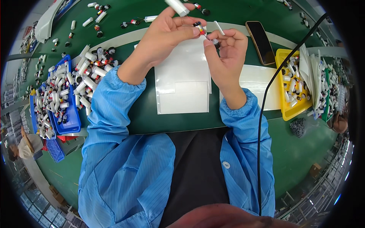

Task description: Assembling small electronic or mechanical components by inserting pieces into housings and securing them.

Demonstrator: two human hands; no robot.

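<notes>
Over the far part of the work mat, my left hand (163, 36) is closed. A white plastic cylinder (177, 7) lies between its raised fingers, and a small red, yellow and black part (199, 28) is pinched at thumb and fingertip. My right hand (230, 51) is closed just to the right, its fingers curled. A thin white stick (219, 27) sticks up from its fingertips. Beside its thumb is a small dark round piece (216, 42), and fine wire seems to run between the hands. Below them lie white sheets in clear sleeves (182, 97).
Blue bins (72, 117) and a loose heap of white cylinders with red-black ends (89, 74) are on the left. A phone (261, 42) lies right, near a yellow bin (292, 110) of similar parts. A black cable (262, 125) hangs across the right side.
</notes>
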